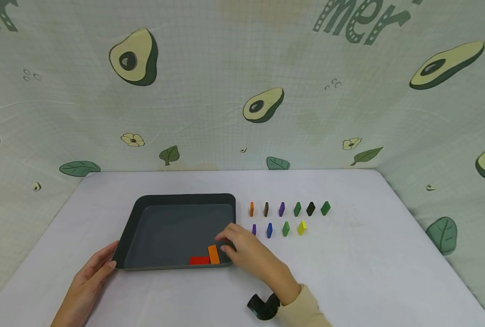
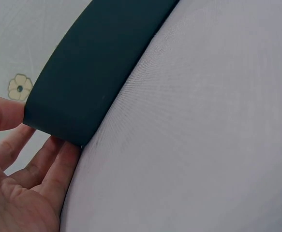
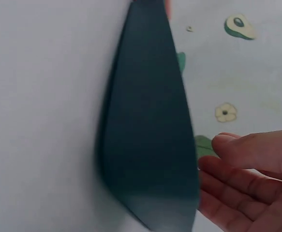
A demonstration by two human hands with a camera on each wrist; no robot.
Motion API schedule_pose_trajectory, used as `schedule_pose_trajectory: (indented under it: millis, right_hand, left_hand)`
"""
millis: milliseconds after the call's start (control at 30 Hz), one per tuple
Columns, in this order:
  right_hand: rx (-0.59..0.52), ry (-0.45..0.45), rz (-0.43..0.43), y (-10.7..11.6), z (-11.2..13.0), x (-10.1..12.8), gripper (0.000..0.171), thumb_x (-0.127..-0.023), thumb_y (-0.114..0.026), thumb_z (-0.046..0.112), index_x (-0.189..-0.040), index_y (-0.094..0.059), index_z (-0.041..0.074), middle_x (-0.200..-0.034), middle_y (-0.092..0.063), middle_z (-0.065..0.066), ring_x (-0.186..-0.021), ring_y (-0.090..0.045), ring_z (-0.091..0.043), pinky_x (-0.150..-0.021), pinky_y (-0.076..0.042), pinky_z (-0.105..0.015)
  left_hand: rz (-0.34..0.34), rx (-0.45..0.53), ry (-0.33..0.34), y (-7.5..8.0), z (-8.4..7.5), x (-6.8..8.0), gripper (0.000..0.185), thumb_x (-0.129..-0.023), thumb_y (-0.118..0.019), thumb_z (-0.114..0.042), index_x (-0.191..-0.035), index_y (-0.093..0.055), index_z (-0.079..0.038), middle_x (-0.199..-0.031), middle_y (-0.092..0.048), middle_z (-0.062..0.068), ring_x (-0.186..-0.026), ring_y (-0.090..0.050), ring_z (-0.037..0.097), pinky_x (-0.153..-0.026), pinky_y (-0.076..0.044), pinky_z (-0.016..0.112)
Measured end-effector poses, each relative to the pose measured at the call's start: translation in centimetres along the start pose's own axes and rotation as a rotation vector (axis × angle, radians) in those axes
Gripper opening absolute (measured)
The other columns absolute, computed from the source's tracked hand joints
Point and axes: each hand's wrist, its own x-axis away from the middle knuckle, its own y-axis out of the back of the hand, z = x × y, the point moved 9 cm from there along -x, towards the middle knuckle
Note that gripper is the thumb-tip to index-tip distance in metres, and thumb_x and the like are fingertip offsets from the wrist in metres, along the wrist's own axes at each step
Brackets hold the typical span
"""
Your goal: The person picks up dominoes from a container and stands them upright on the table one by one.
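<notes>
A dark grey tray [image 1: 185, 198] lies on the table's left half. At its front left corner, my left hand [image 1: 88, 279] holds the rim; the left wrist view shows the thumb near the top edge and fingers against the tray wall [image 2: 97, 72]. Inside, near the front right corner, are a red block [image 1: 199, 260] and a tilted orange block [image 1: 213, 254]. My right hand [image 1: 246, 250] is over the tray's right edge, beside the orange block. Its thumb and index finger stand apart, with nothing visible between them. In the right wrist view, the tray wall hides part of the fingers [image 3: 242, 179].
Right of the tray, two rows of small upright blocks include a brown block [image 1: 266, 209], a black block [image 1: 311, 209], a blue block [image 1: 269, 230] and a yellow block [image 1: 302, 228]. A black wrist device [image 1: 263, 307] sits by the right sleeve [image 1: 305, 309].
</notes>
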Motion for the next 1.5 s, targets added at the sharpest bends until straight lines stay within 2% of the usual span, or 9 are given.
schedule_pose_trajectory:
  millis: [233,533,867,1267,1500]
  right_hand:
    - [0.061,0.028,-0.004,-1.3,0.1,-0.2,0.020,-0.090,-0.060,0.008,-0.110,-0.063,0.007,-0.107,-0.059,0.000,-0.099,-0.058,-0.013,-0.089,-0.049,-0.020]
    - [0.172,0.069,-0.021,-1.9,0.2,-0.4,0.019,-0.089,-0.062,0.008,-0.108,-0.064,0.009,-0.108,-0.059,-0.001,-0.097,-0.053,-0.012,-0.085,-0.049,-0.018]
    - [0.256,0.045,0.002,-2.6,0.2,-0.7,0.020,-0.087,-0.065,0.010,-0.106,-0.065,0.009,-0.104,-0.059,0.000,-0.093,-0.049,-0.011,-0.081,-0.046,-0.016]
    - [0.265,-0.008,0.033,-2.9,0.1,-0.6,0.020,-0.087,-0.064,0.007,-0.107,-0.067,0.010,-0.105,-0.065,0.000,-0.099,-0.054,-0.012,-0.085,-0.047,-0.020]
    - [0.268,-0.023,0.048,-3.1,0.1,-0.6,0.021,-0.087,-0.063,0.006,-0.107,-0.068,0.012,-0.102,-0.066,0.002,-0.096,-0.055,-0.011,-0.083,-0.047,-0.020]
  left_hand:
    - [-0.002,0.002,-0.003,0.0,0.0,0.0,0.049,-0.099,-0.044,-0.010,-0.146,-0.028,-0.007,-0.131,-0.044,-0.022,-0.116,-0.039,-0.018,-0.087,-0.037,0.001]
    - [0.000,-0.001,-0.001,0.1,0.1,-0.1,0.050,-0.099,-0.045,-0.010,-0.146,-0.029,-0.008,-0.132,-0.043,-0.021,-0.117,-0.038,-0.019,-0.087,-0.036,0.001]
    - [0.004,0.000,0.001,-0.1,-0.2,0.1,0.050,-0.100,-0.043,-0.013,-0.146,-0.028,-0.008,-0.134,-0.042,-0.020,-0.119,-0.036,-0.018,-0.089,-0.033,0.000]
    - [0.011,-0.012,0.007,-0.1,-0.2,0.1,0.052,-0.099,-0.045,-0.013,-0.147,-0.026,-0.009,-0.134,-0.042,-0.021,-0.118,-0.036,-0.020,-0.088,-0.034,0.000]
    - [0.024,0.005,-0.035,-0.4,-0.6,0.2,0.048,-0.100,-0.039,-0.007,-0.146,-0.026,-0.006,-0.136,-0.042,-0.019,-0.121,-0.036,-0.017,-0.091,-0.033,0.001]
